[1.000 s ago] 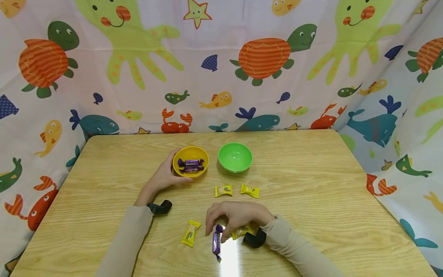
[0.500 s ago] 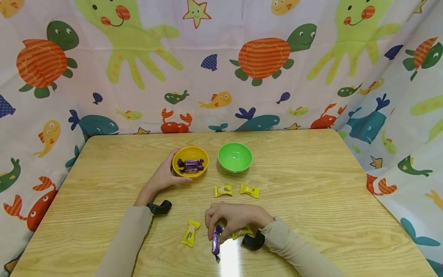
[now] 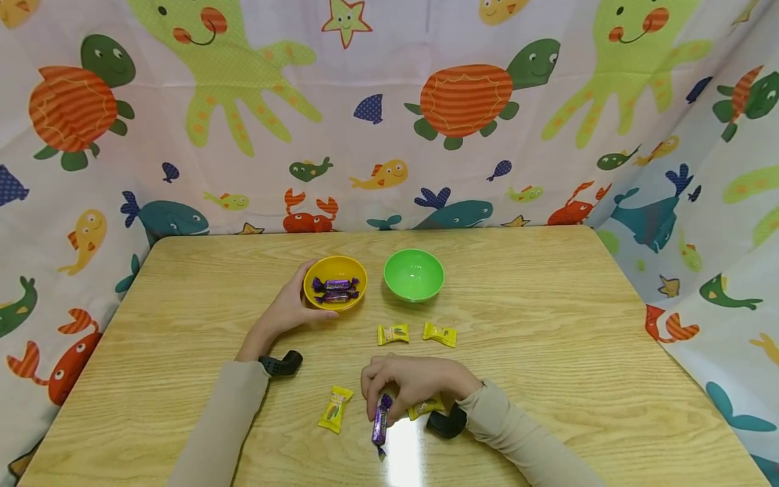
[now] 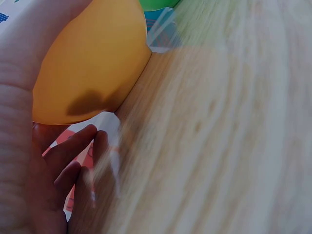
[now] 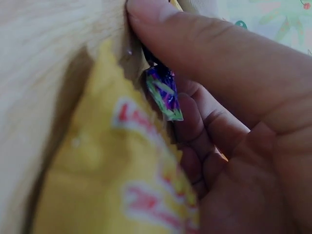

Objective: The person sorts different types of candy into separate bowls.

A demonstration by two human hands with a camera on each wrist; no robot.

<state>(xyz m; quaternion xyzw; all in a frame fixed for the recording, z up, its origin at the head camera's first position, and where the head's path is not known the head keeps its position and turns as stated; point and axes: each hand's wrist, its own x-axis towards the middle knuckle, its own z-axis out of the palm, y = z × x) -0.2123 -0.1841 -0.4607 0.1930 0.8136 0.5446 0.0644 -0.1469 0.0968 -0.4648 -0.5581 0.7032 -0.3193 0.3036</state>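
My left hand [image 3: 289, 308] holds the left side of a yellow bowl [image 3: 310, 302], thumb along its front. Inside lie two purple-wrapped candies [image 3: 337, 291]. The bowl's outer wall [image 4: 97, 63] fills the upper left of the left wrist view. Near the front of the table, my right hand [image 3: 414, 379] pinches another purple-wrapped candy [image 3: 380, 425] between thumb and fingers. In the right wrist view a twisted end of this candy [image 5: 165, 92] shows beneath the thumb; the rest is mostly hidden. A yellow-wrapped candy [image 3: 426, 406] lies partly under the right hand, large in the right wrist view.
A green bowl [image 3: 414, 276] stands right of the yellow one. Two yellow-wrapped candies [image 3: 393, 334] lie in front of the bowls, and one yellow-wrapped candy [image 3: 335, 409] lies left of the right hand. A patterned curtain [image 3: 389, 122] surrounds the wooden table [image 3: 535, 325].
The right hand's fingers have closed on the purple candy, whose lower end has shifted slightly left. My left hand stays on the yellow bowl.
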